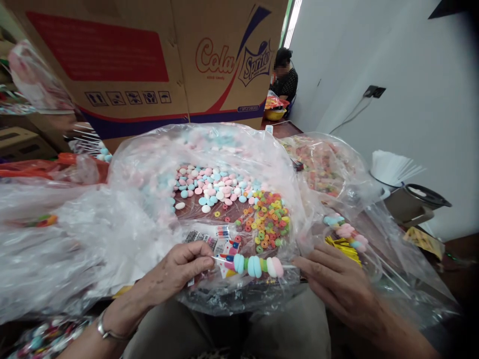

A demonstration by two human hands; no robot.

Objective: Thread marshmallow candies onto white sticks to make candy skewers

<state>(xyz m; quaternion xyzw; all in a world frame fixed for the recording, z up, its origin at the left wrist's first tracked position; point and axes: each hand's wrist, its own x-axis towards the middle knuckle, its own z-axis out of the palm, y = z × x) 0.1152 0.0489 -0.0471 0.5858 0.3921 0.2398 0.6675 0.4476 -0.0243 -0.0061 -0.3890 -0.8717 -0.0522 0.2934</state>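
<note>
We note the left hand (175,271) with thumb and forefinger pinched together on one end of a thin white stick (220,260). The right hand (339,284) meets the other end; its fingers (310,263) are nearly together at the tip, though we cannot tell whether they truly clamp it or only steady it. The stick lies level between both hands, just above the lap.

Threaded on it: a candy skewer (256,266) of blue, green, white and pink discs, packed touching one another along the middle. Bare stick shows at the left end, so we judge this piece partly filled, with room for more.

Directly behind the hands an open clear plastic bag (149,164) holds loose stock: pastel disc candies (209,187) toward the back, coloured ring candies (267,222) nearer the front right, plentiful in both. Printed wrappers (215,239) lie at the bag's near edge.

Just right of the right hand, a finished skewer (346,232) rests on gold twist ties (342,247). A second bag of rings (322,167) sits further right.

Beyond: a cardboard box (149,60) and a person (284,75) seated far back.
</note>
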